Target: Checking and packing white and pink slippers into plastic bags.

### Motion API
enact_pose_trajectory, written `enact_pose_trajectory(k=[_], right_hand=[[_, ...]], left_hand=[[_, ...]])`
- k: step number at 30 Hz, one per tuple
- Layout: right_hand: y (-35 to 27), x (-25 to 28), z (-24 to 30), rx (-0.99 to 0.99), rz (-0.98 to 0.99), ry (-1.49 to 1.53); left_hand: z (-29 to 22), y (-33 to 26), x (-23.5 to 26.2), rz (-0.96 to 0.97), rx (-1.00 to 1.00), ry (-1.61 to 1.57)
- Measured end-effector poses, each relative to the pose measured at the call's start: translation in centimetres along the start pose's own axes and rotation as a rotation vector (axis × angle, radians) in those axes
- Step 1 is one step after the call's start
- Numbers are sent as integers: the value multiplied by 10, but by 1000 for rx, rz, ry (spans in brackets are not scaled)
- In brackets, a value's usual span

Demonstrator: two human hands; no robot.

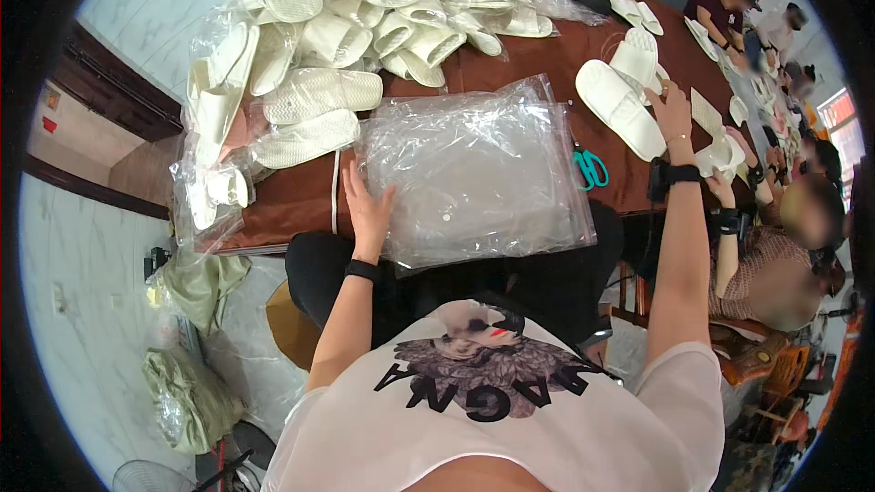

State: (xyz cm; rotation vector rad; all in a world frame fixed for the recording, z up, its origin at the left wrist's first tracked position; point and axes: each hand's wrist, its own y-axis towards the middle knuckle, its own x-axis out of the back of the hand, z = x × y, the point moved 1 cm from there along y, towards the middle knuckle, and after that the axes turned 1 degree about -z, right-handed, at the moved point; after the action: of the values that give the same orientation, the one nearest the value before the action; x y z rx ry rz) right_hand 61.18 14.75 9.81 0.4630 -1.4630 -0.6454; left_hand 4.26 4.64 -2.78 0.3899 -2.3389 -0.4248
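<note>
My left hand (pixel 367 211) rests at the left edge of a stack of clear plastic bags (pixel 465 187), its fingers spread and holding nothing. At the right, my right hand (pixel 673 117) reaches over the table to a pair of white slippers. Its fingertips are at the edge of the nearer slipper (pixel 620 109), with the other slipper (pixel 635 56) lying just beyond. The fingers look apart, and no firm hold shows. Teal-handled scissors (pixel 591 169) lie between the bags and my right forearm.
A large heap of white slippers (pixel 333 41), many in clear plastic, covers the far left of the brown-covered table (pixel 533 59). Close on my right, a co-worker's hand (pixel 720 189) touches another white slipper (pixel 720 153). More people sit along the table. Green sacks (pixel 191 396) stand on the floor at left.
</note>
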Motion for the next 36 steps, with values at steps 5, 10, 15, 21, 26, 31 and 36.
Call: enact_pose_trajectory(k=[5, 10, 15, 21, 26, 31, 36], right_hand=[[-94, 23, 147, -336, 1166, 378], [-172, -25, 180, -73, 654, 403], [-128, -61, 197, -63, 581, 408], [-114, -59, 207, -191, 635, 388], [-124, 33, 219, 241, 488, 343], [-174, -10, 227, 402, 818, 335], [-171, 1, 217, 307, 905, 333]], left_hand=[[27, 2, -6, -22, 312, 85], [40, 20, -24, 45, 356, 119], [45, 44, -26, -131, 409, -277], [40, 42, -10, -159, 194, 106], [-43, 18, 35, 264, -232, 461], [25, -6, 25, 504, -197, 459], [35, 21, 26, 327, 23, 143]])
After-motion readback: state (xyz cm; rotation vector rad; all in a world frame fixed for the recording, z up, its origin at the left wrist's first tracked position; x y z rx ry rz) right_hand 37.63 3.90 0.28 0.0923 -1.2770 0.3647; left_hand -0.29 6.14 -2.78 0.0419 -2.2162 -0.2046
